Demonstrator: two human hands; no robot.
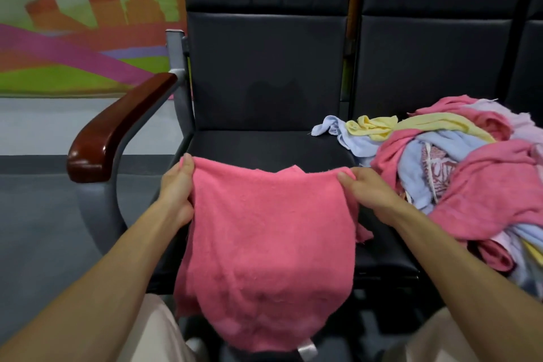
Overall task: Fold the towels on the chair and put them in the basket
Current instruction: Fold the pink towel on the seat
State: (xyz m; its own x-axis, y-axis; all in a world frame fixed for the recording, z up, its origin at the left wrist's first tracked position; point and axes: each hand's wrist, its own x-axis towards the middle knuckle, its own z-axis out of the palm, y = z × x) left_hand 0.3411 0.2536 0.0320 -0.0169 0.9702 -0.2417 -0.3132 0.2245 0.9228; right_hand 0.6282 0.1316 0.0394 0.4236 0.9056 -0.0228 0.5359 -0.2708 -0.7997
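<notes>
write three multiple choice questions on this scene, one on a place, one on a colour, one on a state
1. Where is the pile?
A) on the floor
B) on the chairs, to the right
C) on the armrest

2. What colour is the held towel?
A) pink
B) yellow
C) blue

3. How is the held towel gripped?
A) by both hands, at its top corners
B) by one hand alone
C) by neither hand

Answers:
1 B, the pile lies on the dark seating at the right.
2 A, the cloth spread between the hands is pink.
3 A, the left hand and the right hand each pinch a top corner.
</notes>
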